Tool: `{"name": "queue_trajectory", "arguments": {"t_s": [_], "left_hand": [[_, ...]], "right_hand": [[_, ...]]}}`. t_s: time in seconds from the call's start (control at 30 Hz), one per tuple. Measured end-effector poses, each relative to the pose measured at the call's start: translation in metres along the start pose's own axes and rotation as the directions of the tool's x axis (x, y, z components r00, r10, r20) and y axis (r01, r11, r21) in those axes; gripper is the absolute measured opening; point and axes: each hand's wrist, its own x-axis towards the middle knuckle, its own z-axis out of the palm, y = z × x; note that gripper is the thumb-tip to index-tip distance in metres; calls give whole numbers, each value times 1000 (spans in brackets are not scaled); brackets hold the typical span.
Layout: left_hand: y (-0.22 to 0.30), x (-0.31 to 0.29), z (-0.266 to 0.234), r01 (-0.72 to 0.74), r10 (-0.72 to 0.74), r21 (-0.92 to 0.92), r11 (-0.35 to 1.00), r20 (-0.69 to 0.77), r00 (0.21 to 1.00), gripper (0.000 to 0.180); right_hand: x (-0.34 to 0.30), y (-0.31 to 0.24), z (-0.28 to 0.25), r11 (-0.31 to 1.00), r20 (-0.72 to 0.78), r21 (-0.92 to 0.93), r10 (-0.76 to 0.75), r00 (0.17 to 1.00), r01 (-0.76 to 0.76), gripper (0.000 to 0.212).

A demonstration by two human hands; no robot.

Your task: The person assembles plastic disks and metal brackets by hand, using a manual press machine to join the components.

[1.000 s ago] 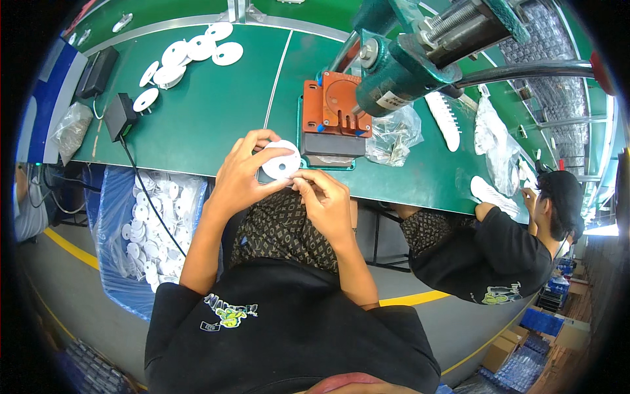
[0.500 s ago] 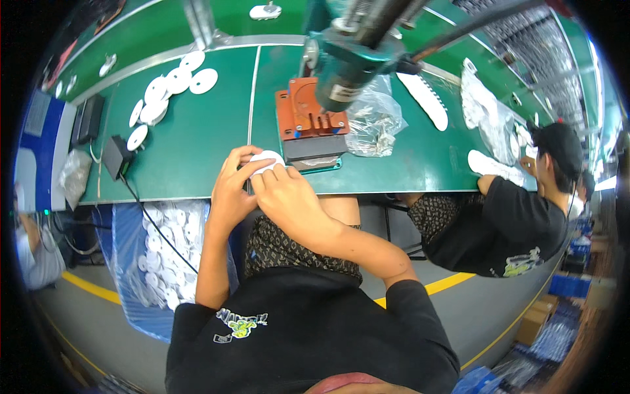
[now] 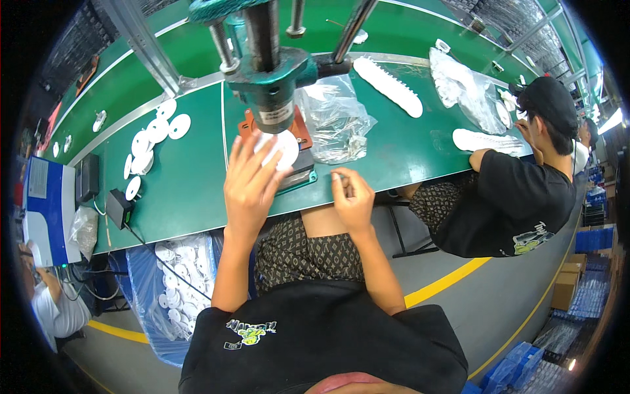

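A round white plastic disc [image 3: 285, 150] lies at the orange fixture [image 3: 303, 131], beneath the head of a green press [image 3: 272, 92]. My left hand [image 3: 251, 180] reaches over its left side, fingers stretched and spread, and seems to touch it. The fingers partly hide both disc and fixture. Closer to the table's front edge, right of the press base, my right hand [image 3: 354, 200] is closed, thumb and fingertips drawn together. Whatever is between them is too small to make out. Just beyond it lies a clear plastic bag [image 3: 335, 121] of thin metal parts.
More white discs [image 3: 157, 130] lie in a group on the table's left. A blue-lined bin [image 3: 180, 282] full of discs stands below the edge. Black power boxes [image 3: 119, 209] with cables sit at left. White toothed strips [image 3: 387, 85] lie at right, where a co-worker [image 3: 518, 177] sits.
My hands have parted. The left has carried the white disc forward to the fixture under the press; the right has moved right, near the bag. The view has shifted too.
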Motion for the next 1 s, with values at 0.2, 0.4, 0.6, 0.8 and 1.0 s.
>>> {"name": "queue_trajectory", "arguments": {"t_s": [0.2,0.4,0.6,0.8,1.0], "left_hand": [[-5,21,4,80,-85,131,988,34,996,41],[1,23,9,84,-93,95,992,89,992,53],[-28,34,7,275,-247,-188,943,161,956,57],[-27,34,27,429,-355,-463,776,242,903,62],[-44,36,1,531,-335,-337,778,492,803,77]], "right_hand": [[-4,-1,5,983,-7,-59,-174,985,173,10],[16,-17,1,975,76,190,107,991,-119,15],[156,-168,-30,670,-475,108,-614,630,734,66],[252,-235,-22,726,-464,142,-552,693,673,12],[123,-186,-88,556,-449,233,-666,595,798,7]]}}
